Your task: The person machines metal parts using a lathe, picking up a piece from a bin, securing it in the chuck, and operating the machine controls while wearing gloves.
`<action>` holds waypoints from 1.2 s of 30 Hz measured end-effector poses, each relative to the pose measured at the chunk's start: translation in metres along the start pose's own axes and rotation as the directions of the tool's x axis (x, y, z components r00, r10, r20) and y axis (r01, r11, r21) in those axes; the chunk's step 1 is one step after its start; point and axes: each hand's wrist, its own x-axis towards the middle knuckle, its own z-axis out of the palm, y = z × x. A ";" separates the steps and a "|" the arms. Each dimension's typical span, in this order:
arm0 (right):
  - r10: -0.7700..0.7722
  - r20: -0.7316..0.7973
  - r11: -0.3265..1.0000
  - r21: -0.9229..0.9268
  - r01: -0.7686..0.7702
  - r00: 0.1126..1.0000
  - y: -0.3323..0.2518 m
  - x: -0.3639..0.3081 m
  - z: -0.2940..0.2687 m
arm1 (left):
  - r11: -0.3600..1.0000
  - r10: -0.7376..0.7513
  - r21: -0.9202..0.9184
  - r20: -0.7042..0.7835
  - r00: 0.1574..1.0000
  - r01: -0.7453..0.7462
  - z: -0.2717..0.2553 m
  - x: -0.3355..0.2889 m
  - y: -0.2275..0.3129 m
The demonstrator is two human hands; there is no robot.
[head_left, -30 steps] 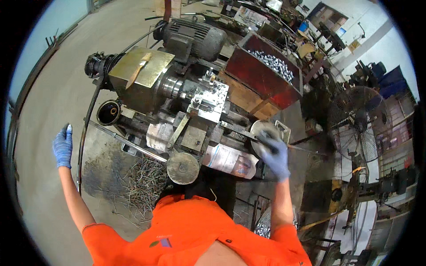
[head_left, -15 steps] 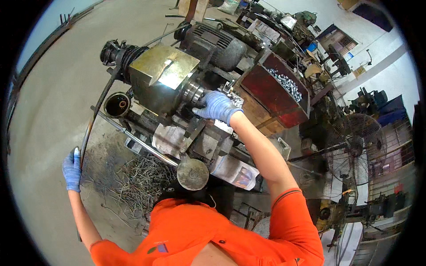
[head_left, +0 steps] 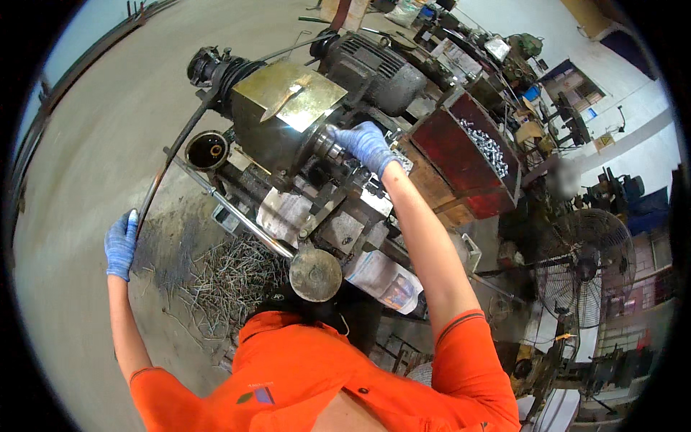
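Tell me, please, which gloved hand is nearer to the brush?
The right hand, at the chuck, is nearer to the brush; the left hand is farther off, at the long rod.

Lighting moderate, fairly even. Strong glare on the yellowish metal cover (head_left: 319,104) at 11 o'clock; lesser glints on the adjoining spindle (head_left: 324,144). White wall (head_left: 554,36) bright, 1–2 o'clock. Hazy smudge near 3 o'clock. Straight edges bow toward the rim; corners black.
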 end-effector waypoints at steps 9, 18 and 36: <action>-0.093 0.101 0.974 0.217 0.070 0.991 0.003 0.005 0.007 | 0.978 -0.079 0.207 0.207 0.975 0.036 -0.043 -0.041 0.037; -0.251 0.146 0.968 0.065 0.244 0.957 0.020 0.012 -0.004 | 0.821 0.146 0.545 0.086 0.986 -0.169 -0.045 0.096 -0.103; -0.310 -0.131 0.947 0.047 0.318 0.942 0.094 0.043 0.019 | 0.938 -0.018 0.344 0.182 0.983 -0.047 -0.043 0.026 -0.019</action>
